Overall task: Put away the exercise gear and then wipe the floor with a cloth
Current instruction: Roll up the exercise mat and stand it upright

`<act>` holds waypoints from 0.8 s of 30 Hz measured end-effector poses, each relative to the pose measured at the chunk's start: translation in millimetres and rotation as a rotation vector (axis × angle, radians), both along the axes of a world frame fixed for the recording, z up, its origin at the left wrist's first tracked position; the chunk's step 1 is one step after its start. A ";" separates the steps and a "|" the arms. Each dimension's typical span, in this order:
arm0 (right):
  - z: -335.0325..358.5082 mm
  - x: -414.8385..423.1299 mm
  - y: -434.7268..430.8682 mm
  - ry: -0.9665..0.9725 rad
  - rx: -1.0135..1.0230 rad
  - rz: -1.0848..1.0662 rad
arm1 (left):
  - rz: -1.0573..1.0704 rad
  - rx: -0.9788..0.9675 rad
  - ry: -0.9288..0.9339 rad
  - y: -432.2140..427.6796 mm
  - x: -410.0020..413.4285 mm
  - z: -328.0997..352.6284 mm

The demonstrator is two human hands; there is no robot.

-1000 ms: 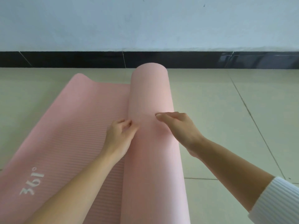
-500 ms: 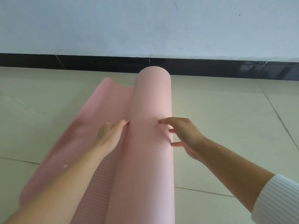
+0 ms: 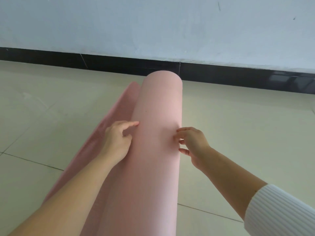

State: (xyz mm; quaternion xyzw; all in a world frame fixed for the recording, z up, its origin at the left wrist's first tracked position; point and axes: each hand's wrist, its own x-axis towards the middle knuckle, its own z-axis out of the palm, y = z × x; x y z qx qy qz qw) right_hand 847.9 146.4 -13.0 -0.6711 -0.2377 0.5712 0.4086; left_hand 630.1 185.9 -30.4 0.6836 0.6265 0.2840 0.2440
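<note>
The left hand (image 3: pixel 117 142) and right hand (image 3: pixel 193 143) lie open-fingered against the mat roll (image 3: pixel 158 108). Even pressure should keep its edges aligned over the apparently short unrolled strip (image 3: pixel 123 104).

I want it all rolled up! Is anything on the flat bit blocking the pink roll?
Nothing visible. The flat strip left of the roll lies bare; the left hand and right hand touch the roll.
</note>
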 end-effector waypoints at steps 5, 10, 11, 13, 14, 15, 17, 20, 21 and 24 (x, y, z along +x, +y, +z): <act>-19.3 -16.9 10.9 0.106 -0.088 0.075 | -0.005 -0.153 -0.001 5.8 -21.7 7.8; -41.8 -20.5 10.8 0.204 -0.162 0.133 | -0.010 -0.351 0.203 10.7 -42.6 21.4; -43.0 -23.9 11.9 0.232 -0.147 0.157 | -0.002 -0.357 0.189 12.1 -44.9 22.0; -43.1 -33.7 14.9 0.270 -0.112 0.182 | 0.025 -0.367 0.152 16.8 -47.4 22.5; -42.1 -39.5 16.2 0.272 -0.098 0.189 | 0.043 -0.379 0.140 18.5 -50.0 20.6; -41.2 -45.4 17.5 0.267 -0.086 0.184 | 0.055 -0.405 0.140 18.6 -53.6 19.3; -39.0 -56.8 19.8 0.246 -0.078 0.145 | 0.093 -0.485 0.090 17.8 -63.8 15.2; -34.3 -65.9 21.0 0.236 -0.066 0.092 | 0.082 -0.518 -0.094 16.4 -70.0 13.2; -32.1 -66.9 21.1 0.239 -0.064 0.079 | 0.078 -0.505 -0.121 15.7 -68.6 14.1; -26.3 -63.6 18.9 0.235 -0.057 0.066 | 0.071 -0.481 -0.175 14.4 -62.9 14.2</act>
